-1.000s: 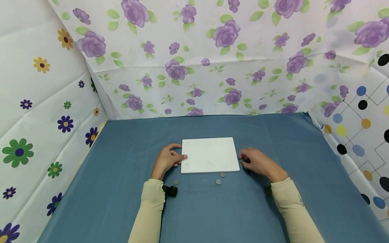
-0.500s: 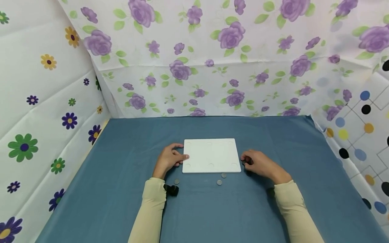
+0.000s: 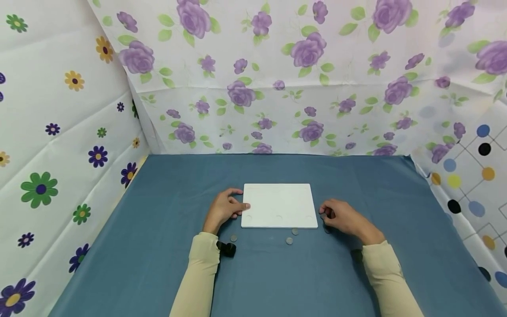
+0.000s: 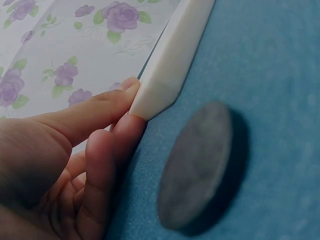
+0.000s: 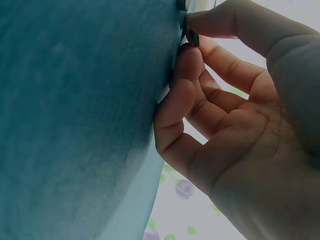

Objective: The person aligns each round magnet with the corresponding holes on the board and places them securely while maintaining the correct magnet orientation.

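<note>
A white rectangular board (image 3: 280,206) with shallow round recesses lies on the blue cloth. My left hand (image 3: 225,208) grips its left edge, thumb on top; the left wrist view shows the thumb and a finger (image 4: 131,131) at the board's corner. Just off the board's right edge, my right hand (image 3: 345,216) pinches a small dark disc (image 5: 194,38) between thumb and fingertips, low against the cloth. Most of that disc is hidden. Two grey discs (image 3: 289,241) lie in front of the board, and another grey disc (image 4: 197,167) lies near my left wrist.
Blue cloth (image 3: 261,277) covers the table. A curtain with purple flowers (image 3: 277,105) stands behind it. Patterned sheets flank it: a flowered one (image 3: 47,154) at left and a dotted one (image 3: 471,189) at right.
The whole head view has shifted, so the scene sits a little further right. Both hands keep nearly the same places beside the board, and the loose discs stay put.
</note>
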{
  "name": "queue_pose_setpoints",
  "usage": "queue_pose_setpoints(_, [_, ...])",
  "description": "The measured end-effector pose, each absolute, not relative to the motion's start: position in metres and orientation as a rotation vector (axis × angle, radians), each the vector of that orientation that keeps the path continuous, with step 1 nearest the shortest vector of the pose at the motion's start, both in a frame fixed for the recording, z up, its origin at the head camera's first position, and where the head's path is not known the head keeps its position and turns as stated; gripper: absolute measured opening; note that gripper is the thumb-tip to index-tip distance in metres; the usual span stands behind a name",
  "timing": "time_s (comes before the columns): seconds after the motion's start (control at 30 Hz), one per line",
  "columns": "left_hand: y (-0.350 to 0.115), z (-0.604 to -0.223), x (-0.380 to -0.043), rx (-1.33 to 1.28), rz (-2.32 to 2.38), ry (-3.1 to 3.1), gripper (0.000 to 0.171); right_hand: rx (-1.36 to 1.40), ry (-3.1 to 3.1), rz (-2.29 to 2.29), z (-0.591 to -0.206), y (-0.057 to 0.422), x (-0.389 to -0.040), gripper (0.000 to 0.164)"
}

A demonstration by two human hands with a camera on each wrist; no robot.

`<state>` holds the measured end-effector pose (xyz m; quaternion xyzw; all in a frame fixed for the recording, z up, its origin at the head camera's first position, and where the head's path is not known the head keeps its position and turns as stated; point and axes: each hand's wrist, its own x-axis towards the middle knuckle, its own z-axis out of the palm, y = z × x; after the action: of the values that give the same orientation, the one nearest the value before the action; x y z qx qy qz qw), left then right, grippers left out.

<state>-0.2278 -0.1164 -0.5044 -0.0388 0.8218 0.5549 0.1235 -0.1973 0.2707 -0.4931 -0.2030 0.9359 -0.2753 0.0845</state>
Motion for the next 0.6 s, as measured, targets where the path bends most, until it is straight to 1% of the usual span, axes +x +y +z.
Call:
queue_pose_setpoints(0.23, [-0.1153, -0.5071, -0.2276, -0.113, 1.613, 2.4, 0.055, -0.633, 2.802, -0.828, -0.4967, 0.2711, -0.1951, 0.011])
queue_pose_setpoints(0.6, [-0.1142, -0.5049, -0.2287, -0.108, 1.615, 2.427, 0.055, -0.54, 2.803, -0.936, -0.4905, 0.2698, -0.1941, 0.006])
